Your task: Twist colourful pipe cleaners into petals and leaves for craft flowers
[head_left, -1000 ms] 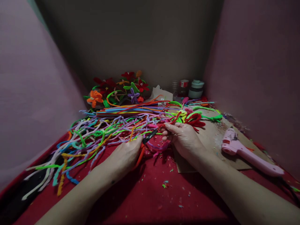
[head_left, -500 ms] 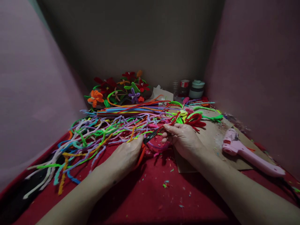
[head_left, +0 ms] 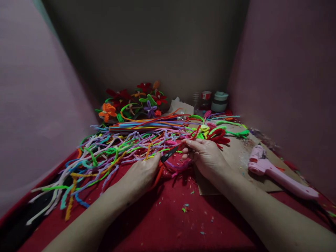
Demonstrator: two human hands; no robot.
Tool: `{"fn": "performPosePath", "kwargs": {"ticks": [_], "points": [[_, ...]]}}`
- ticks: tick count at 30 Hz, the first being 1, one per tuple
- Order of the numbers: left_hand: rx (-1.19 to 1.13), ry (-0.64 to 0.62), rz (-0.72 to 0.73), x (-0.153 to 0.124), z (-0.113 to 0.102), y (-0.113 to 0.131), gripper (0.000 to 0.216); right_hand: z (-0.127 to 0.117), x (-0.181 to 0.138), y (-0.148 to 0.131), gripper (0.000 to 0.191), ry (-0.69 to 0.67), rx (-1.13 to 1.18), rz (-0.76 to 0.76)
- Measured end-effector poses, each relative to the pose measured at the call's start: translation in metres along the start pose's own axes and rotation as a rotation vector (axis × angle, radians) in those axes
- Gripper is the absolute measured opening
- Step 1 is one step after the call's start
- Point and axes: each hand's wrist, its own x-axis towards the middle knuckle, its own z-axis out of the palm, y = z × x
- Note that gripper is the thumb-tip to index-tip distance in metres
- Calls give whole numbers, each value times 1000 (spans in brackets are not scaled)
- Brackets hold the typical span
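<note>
My left hand (head_left: 144, 171) is closed around the orange-red handles of a pair of scissors (head_left: 169, 154), whose dark blades point up and to the right. The blade tips lie close to the fingertips of my right hand (head_left: 203, 154). Between thumb and forefinger, my right hand pinches a red pipe cleaner (head_left: 195, 133); whether the blades touch it I cannot tell. Just behind that hand rest looped red pipe-cleaner petals (head_left: 219, 136) and a yellow-green piece (head_left: 204, 131). Loose pipe cleaners (head_left: 112, 150) of many colours spread beside and beyond my left hand.
A pink glue gun (head_left: 278, 173) lies at the right, partly over a cardboard sheet (head_left: 210, 187). Finished pipe-cleaner flowers (head_left: 107, 111) stand at the back left. A lidded jar (head_left: 219, 101) is at the back right. Small clippings dot the red cloth (head_left: 173, 224).
The scissor blades look closer together and their tips have shifted slightly at the right fingertips. Both hands keep nearly the same place; the whole view has shifted very slightly.
</note>
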Motion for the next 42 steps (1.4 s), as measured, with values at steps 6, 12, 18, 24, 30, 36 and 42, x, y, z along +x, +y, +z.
{"fn": "performPosePath", "kwargs": {"ticks": [6, 12, 18, 24, 30, 36, 42], "points": [[-19, 13, -21, 1, 4, -2, 36, -3, 1, 5, 13, -51, -67, -2], [85, 9, -59, 1, -4, 4, 34, -2, -1, 5, 12, -82, -50, 19], [73, 47, -22, -2, -3, 1, 28, -1, -1, 3, 12, -76, -61, 10], [-435, 264, -123, -3, -9, 4, 30, -2, 0, 3, 9, -70, -8, -23], [-1368, 338, -271, -2, -27, 24, 36, 1, -4, 4, 7, -190, 40, 104], [-1613, 189, -251, -4, -28, 25, 37, 4, -9, 11, 7, -291, 10, 117], [-1579, 110, -248, -2, -24, 23, 43, 5, -14, 9, 6, -289, -71, 93]]}}
